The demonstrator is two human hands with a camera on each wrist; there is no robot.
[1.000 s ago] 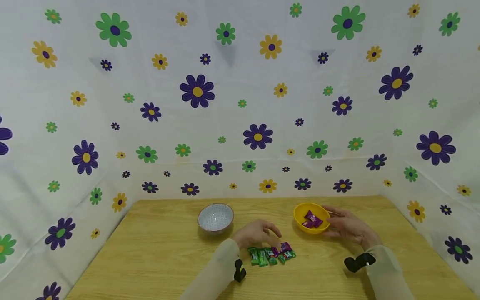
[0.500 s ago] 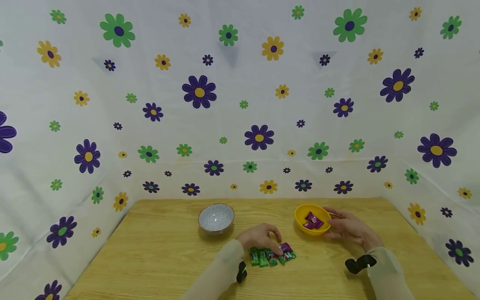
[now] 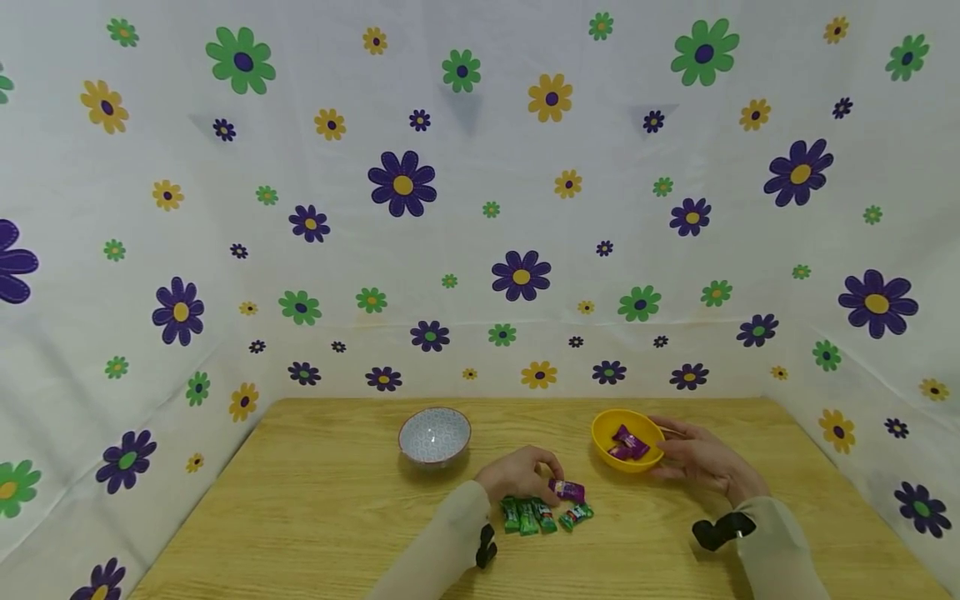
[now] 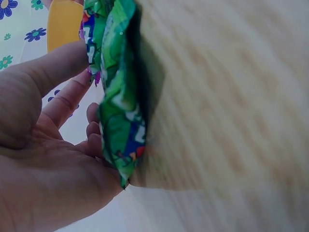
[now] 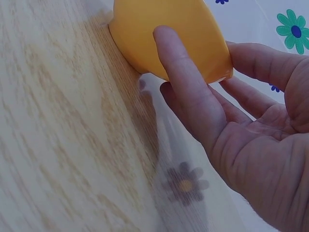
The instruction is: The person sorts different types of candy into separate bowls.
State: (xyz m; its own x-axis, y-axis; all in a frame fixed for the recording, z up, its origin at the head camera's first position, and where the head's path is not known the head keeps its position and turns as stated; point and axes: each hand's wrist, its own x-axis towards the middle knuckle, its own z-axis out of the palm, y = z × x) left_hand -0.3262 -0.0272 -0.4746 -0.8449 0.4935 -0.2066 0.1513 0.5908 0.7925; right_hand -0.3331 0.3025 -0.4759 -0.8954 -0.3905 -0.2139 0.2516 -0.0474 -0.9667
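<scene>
My left hand (image 3: 521,475) pinches a purple-wrapped candy (image 3: 567,490) just above the wooden table. Several green-wrapped candies (image 3: 528,517) lie below and beside that hand; they hide part of its fingers in the left wrist view, where a green candy (image 4: 123,121) is close to the lens. My right hand (image 3: 705,462) holds the yellow bowl (image 3: 609,458) by its right side. In the right wrist view its fingers (image 5: 181,72) lie along the outer wall of the bowl. Purple candies (image 3: 630,442) sit inside the yellow bowl.
A grey patterned bowl (image 3: 435,437) with a reddish rim stands at the back left of the table (image 3: 315,500). White sheets (image 3: 480,167) printed with flowers close off the back and both sides.
My left hand has closed on the purple candy and turned it, drawing it off the green candy beneath. The right hand stays at the yellow bowl.
</scene>
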